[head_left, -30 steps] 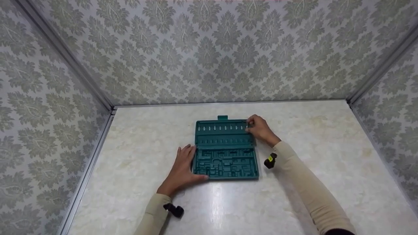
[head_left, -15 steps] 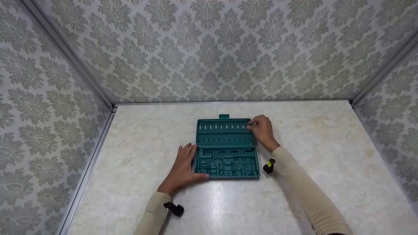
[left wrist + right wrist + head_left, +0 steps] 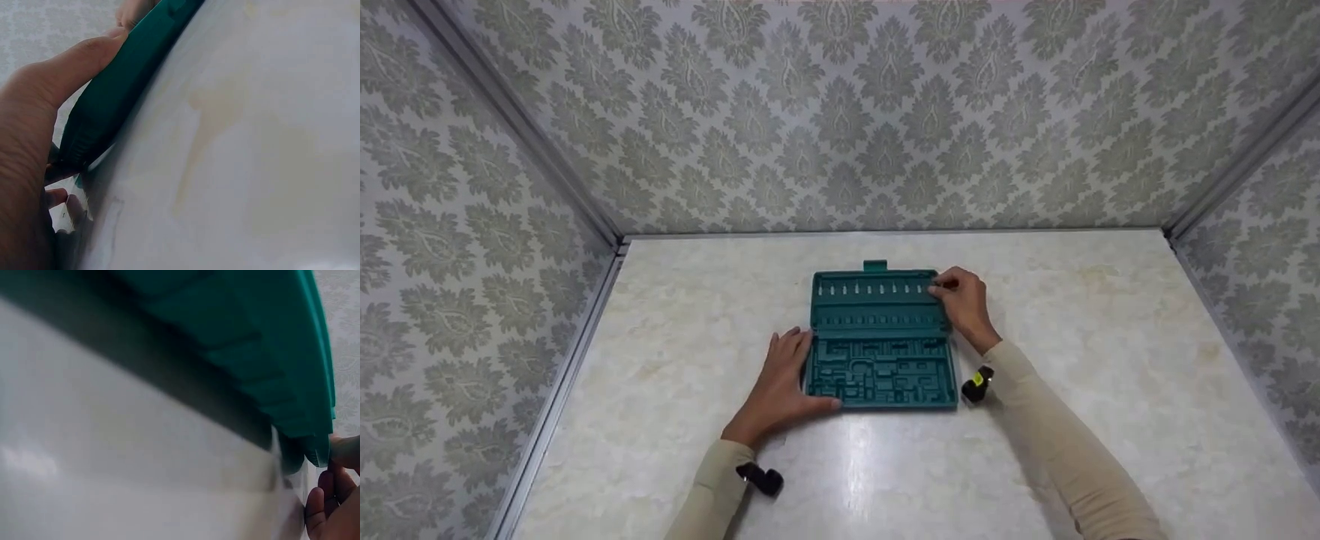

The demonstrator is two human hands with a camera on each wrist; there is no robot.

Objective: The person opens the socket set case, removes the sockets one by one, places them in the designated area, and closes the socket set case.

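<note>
The green tool case (image 3: pixel 877 334) lies unfolded on the table, with a row of small silver bits (image 3: pixel 869 289) in its far half. My left hand (image 3: pixel 780 386) spans the near left corner, fingers along the side and thumb on the front edge. The left wrist view shows that thumb (image 3: pixel 84 64) against the case wall. My right hand (image 3: pixel 966 300) is at the far right corner, thumb and index finger pinching at the last bit of the row; the fingertips mostly hide it. In the right wrist view, curled fingers (image 3: pixel 332 489) show beside the case's end.
The case's latch tab (image 3: pixel 875 265) sticks out at its far edge. Its near half holds moulded recesses. A pale marbled table (image 3: pixel 697 300) lies under it, with a patterned wall (image 3: pixel 840 120) behind. Black wrist cameras hang from both sleeves.
My right hand's knuckles have turned a little to the right while its fingertips stay at the end of the bit row. The left hand keeps its place on the case.
</note>
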